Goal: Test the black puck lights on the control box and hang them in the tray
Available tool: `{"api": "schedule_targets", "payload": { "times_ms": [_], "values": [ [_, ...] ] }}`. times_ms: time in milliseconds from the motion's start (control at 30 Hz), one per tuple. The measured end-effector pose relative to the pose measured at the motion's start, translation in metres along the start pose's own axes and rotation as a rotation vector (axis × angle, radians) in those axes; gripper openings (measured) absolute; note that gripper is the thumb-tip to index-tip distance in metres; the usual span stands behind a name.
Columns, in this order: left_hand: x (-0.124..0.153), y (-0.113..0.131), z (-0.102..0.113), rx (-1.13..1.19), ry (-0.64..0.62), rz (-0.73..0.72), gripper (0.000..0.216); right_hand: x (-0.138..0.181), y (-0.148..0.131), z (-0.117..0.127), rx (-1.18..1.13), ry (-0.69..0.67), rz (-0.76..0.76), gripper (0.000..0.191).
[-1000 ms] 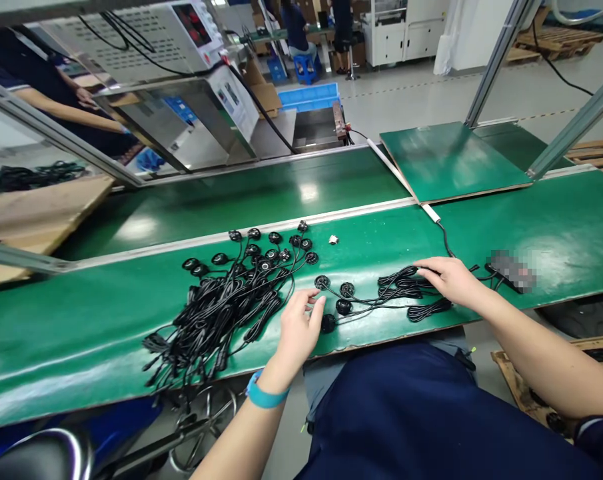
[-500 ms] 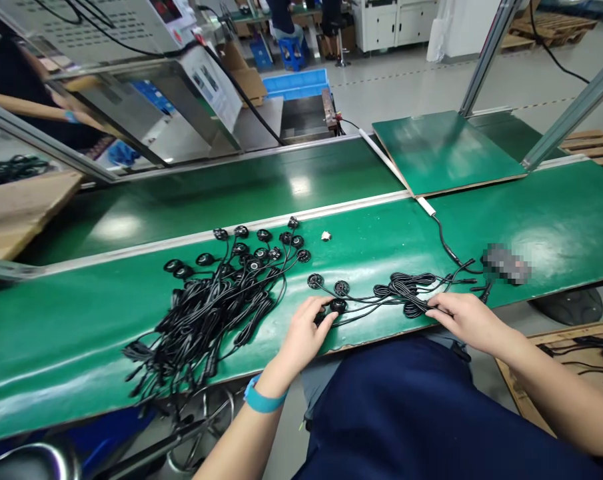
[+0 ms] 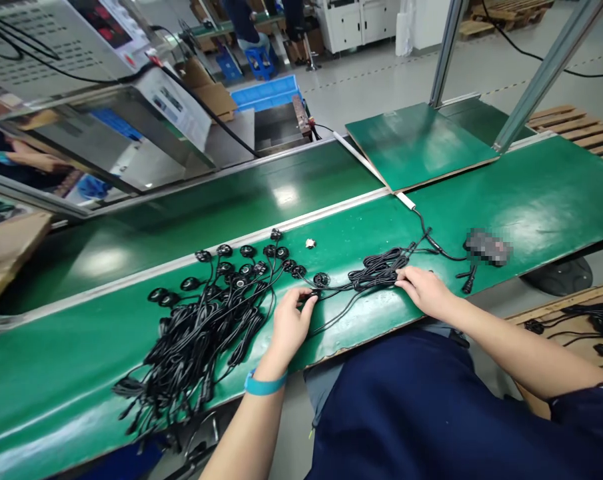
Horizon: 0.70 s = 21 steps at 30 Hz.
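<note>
In the head view, my left hand (image 3: 292, 323), wearing a teal wristband, pinches a small black round cable head that its fingers partly hide. My right hand (image 3: 425, 292) closes thumb and fingers on the near right side of a coiled black cable bundle (image 3: 381, 268), which rests on the green bench. Thin leads run from this bundle towards my left hand. Another round head (image 3: 322, 280) lies just beyond my left fingertips. To the left spreads a large pile of black cables (image 3: 201, 340), its round heads (image 3: 241, 283) turned towards the far rail.
A small white piece (image 3: 310, 244) lies beyond my hands. At right are a pixelated dark object (image 3: 488, 247) and a black connector (image 3: 468, 283). A raised green board (image 3: 421, 147) and metal posts stand behind. A co-worker's arm (image 3: 26, 157) shows at far left.
The view has shifted. Both hands and the cable bundle have moved slightly left and away from the bench's near edge. The bundle's round heads now lie close to the pile's heads.
</note>
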<state>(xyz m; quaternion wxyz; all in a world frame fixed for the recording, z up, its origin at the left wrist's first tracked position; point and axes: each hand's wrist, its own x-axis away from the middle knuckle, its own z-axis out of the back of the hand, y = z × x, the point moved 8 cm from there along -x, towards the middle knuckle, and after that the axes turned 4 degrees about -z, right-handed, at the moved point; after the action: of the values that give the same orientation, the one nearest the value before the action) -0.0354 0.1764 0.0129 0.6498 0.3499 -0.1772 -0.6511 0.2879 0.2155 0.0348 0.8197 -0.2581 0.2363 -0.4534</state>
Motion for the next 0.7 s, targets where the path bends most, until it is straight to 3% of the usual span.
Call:
{"api": "schedule_targets", "payload": {
  "times_ms": [133,400,567,700],
  "values": [
    [0.010,-0.001,0.002,0.000,-0.015,-0.023,0.017,0.004,-0.014,0.000,0.000,-0.005,0.203,0.023],
    [0.018,0.009,0.015,-0.006,0.005,-0.035,0.019,0.014,0.012,0.008,0.074,-0.091,0.174,0.020],
    [-0.002,0.010,0.022,-0.100,0.054,-0.122,0.019,-0.013,0.013,0.013,0.162,-0.008,0.165,0.017],
    [-0.027,0.018,0.003,-0.175,-0.089,-0.274,0.034,-0.044,0.017,-0.002,0.333,-0.090,0.145,0.021]
  ]
}}
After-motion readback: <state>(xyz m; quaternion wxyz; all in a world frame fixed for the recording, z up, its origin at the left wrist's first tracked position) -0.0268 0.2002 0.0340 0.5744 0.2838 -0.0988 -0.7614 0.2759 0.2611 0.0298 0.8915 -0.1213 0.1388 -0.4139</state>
